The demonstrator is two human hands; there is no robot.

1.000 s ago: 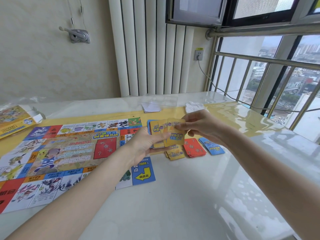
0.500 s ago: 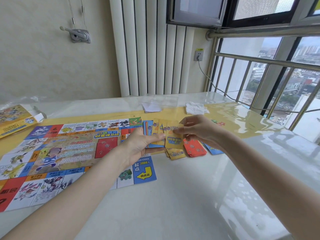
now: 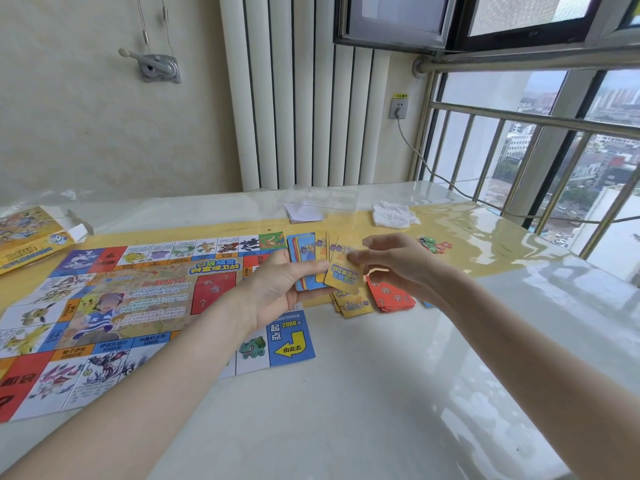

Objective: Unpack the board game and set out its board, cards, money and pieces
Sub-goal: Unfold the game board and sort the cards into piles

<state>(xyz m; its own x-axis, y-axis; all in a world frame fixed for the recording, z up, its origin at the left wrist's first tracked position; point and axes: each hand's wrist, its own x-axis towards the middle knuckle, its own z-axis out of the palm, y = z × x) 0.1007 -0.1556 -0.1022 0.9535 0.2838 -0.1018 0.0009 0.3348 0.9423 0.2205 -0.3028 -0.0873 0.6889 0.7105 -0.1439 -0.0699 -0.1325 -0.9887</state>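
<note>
A fan of cards is held in the left hand, whose grip is closed around the lower edges, thumb across the front; the cards stand roughly upright with their long axes pointing up and slightly away from the viewer. One yellow card is pinched at its upper edge by the fingertips of the right hand, its long axis tilted a little from vertical and its printed face turned toward the camera. Just below it, a yellow card pile and a red card pile are laid flat on the tabletop, side by side. The game board is spread open on the left, its long axis running left to right, its blue start corner nearest the cards. The game box is seen at the far left edge. Small coloured pieces are scattered beyond the right hand. A clear plastic sleeve with folded paper and a crumpled white tissue are placed near the wall. The glossy pale tabletop is set against a ribbed radiator panel and a railed window.
</note>
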